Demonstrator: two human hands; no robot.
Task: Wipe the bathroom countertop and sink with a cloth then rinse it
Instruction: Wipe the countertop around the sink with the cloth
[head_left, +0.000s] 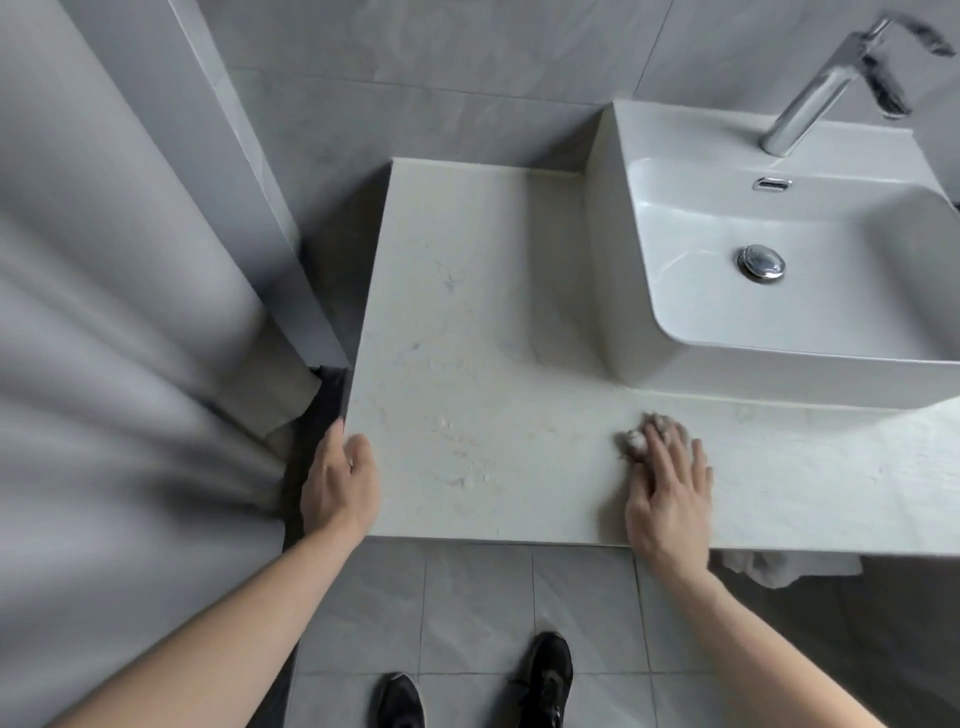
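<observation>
A pale stone countertop fills the middle of the view, with a white vessel sink standing on its right part. My right hand lies flat near the front edge, fingers pressing down on a small crumpled greyish cloth just in front of the sink. Only the cloth's top and left edge show beyond my fingers. My left hand rests on the counter's front left corner, thumb on top, holding no object. Wet streaks and small droplets mark the surface between my hands.
A chrome faucet rises behind the basin, and a chrome drain plug sits in its bottom. A grey curtain hangs at the left. White fabric hangs under the counter at right. My black shoes stand on grey floor tiles.
</observation>
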